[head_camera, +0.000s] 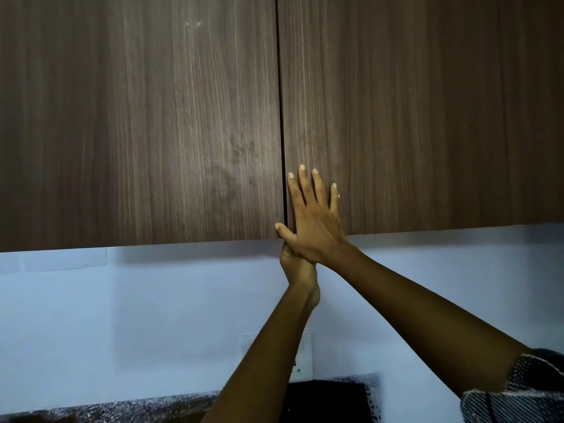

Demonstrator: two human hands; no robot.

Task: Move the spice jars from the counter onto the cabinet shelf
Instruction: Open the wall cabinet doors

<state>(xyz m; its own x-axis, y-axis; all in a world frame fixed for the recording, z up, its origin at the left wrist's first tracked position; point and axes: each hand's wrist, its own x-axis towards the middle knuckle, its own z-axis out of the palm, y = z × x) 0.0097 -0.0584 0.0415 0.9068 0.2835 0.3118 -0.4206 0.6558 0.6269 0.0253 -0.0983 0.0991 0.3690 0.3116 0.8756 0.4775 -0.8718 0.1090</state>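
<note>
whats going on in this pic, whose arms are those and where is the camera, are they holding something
There is one picture, taken by a wide-angle camera worn on a person's head, so the arms are that person's own. They face a dark wood-grain wall cabinet with two shut doors. The right hand lies flat, fingers straight, on the right door beside the seam. The left hand reaches up under the doors' bottom edge below the left door, partly hidden by the right hand, so its fingers cannot be seen. No jar is in view and neither hand shows anything held. Low down is a speckled counter against a pale wall.
</note>
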